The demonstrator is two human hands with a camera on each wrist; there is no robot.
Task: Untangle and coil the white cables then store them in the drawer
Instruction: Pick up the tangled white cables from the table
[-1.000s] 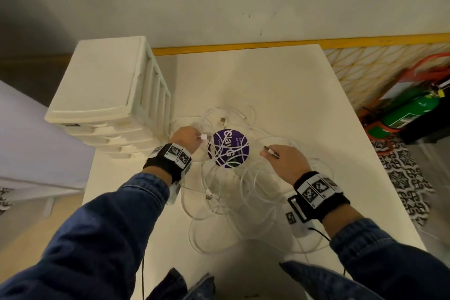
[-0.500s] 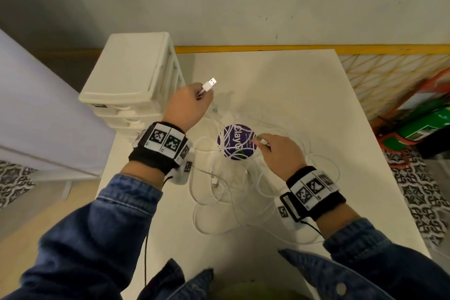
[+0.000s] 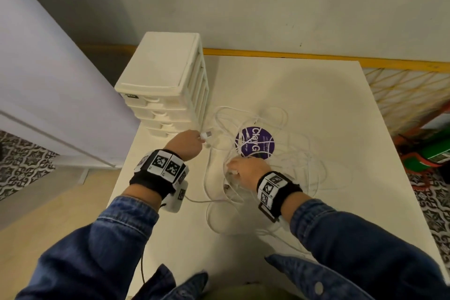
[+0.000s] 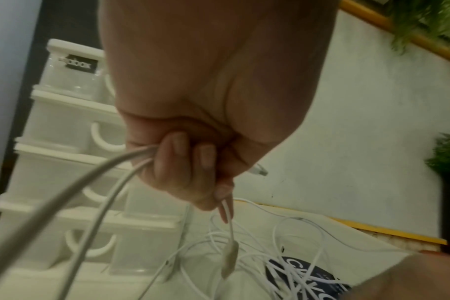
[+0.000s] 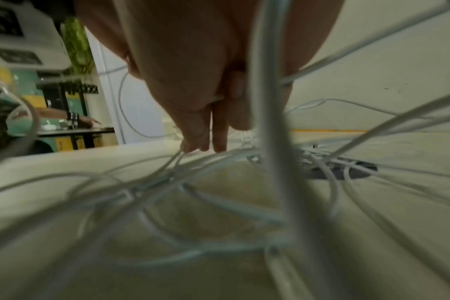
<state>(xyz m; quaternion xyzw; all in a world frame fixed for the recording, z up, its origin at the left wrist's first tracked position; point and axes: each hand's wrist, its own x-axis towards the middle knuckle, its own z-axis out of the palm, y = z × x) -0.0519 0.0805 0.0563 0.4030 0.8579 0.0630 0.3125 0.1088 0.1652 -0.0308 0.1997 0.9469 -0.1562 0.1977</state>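
The white cables [image 3: 263,165] lay in one loose tangle on the middle of the table [image 3: 316,95], partly over a purple round sticker [image 3: 255,142]; the left hand [image 3: 186,145] was closed around one cable close to its plug [image 3: 207,134], near the left edge, just beside the drawer unit [image 3: 168,85]; from this fist the cable ran to the right into the tangle. The right hand [image 3: 246,169] was nearer to the knot, at its front side; its fingers [image 5: 195,130] pinched thin strands. I judge the held cable must be pulled leftward, away from the tangle; crossing loops stood in the way; all drawers seemed closed.
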